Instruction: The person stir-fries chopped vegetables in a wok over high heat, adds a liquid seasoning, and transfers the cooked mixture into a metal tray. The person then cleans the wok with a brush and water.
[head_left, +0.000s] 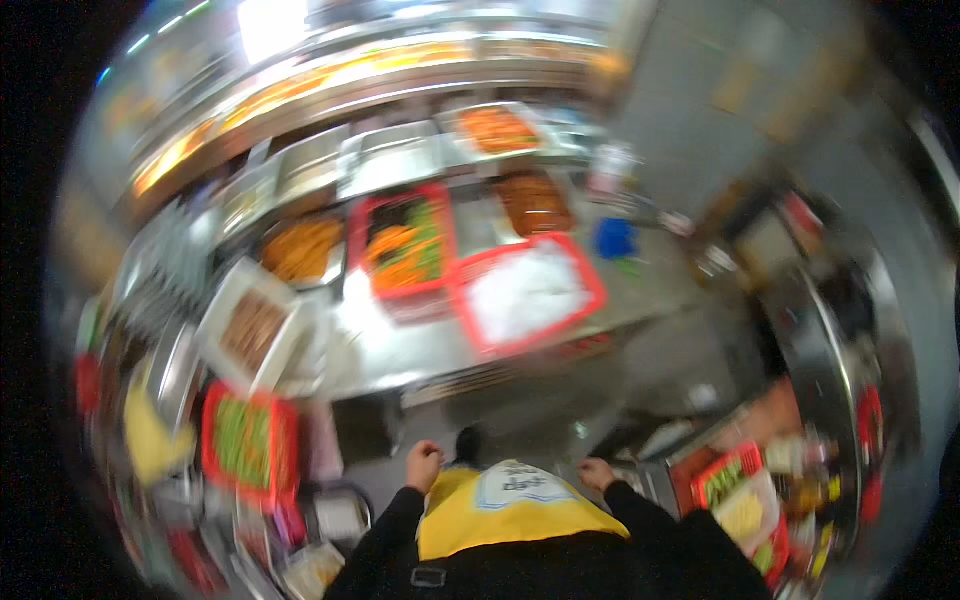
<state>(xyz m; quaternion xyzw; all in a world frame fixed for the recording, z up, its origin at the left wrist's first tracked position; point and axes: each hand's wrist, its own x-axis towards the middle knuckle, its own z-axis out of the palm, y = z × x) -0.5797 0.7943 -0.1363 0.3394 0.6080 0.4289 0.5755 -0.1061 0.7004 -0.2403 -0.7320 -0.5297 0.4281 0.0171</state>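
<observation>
Both hands hang low at the sides of a yellow apron (517, 517). My left hand (424, 463) has its fingers curled, and no object shows in it. On the other side, my right hand (597, 474) is blurred and also loosely curled. Before me stands a metal worktable (390, 352). On it are a red basket with white contents (525, 289), a red basket of sliced orange, green and black food (405, 251), a metal pan of orange-brown food (304, 247), a tray of reddish-brown food (534, 202), and a white tub of brownish pieces (253, 330).
Metal pans (394, 154) line the table's back, one with orange food (496, 129). A red basket of green strips (244, 439) stands at left. At right are another red basket (726, 480), bottles (806, 454) and a steel counter's edge (832, 337). A blue object (616, 238) lies on the table.
</observation>
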